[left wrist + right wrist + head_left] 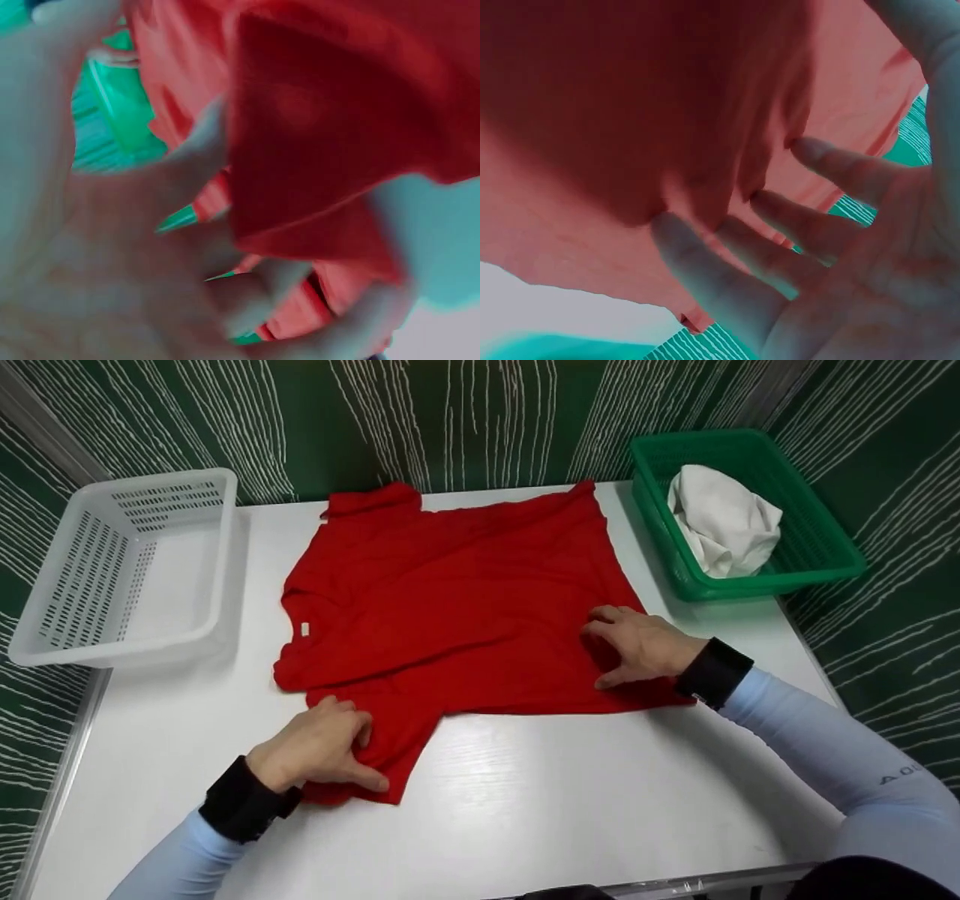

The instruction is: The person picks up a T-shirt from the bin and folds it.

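Observation:
A red T-shirt (465, 600) lies spread sideways on the white table, its neckline with a small white label (304, 629) toward the left. My left hand (322, 746) is over the near sleeve (397, 742), thumb apart from the bent fingers. In the left wrist view a blurred flap of red cloth (315, 127) covers part of those fingers. Toward the hem on the right, my right hand (637, 645) touches the shirt with spread fingers. Small creases run from its fingertips (667, 229) in the right wrist view.
A white slotted basket (221, 555) stands at the left of the table (495, 787). At the back right is a green basket (795, 583) holding a crumpled white cloth (724, 517). Dark green panels with white streaks (480, 427) border the table's back and sides.

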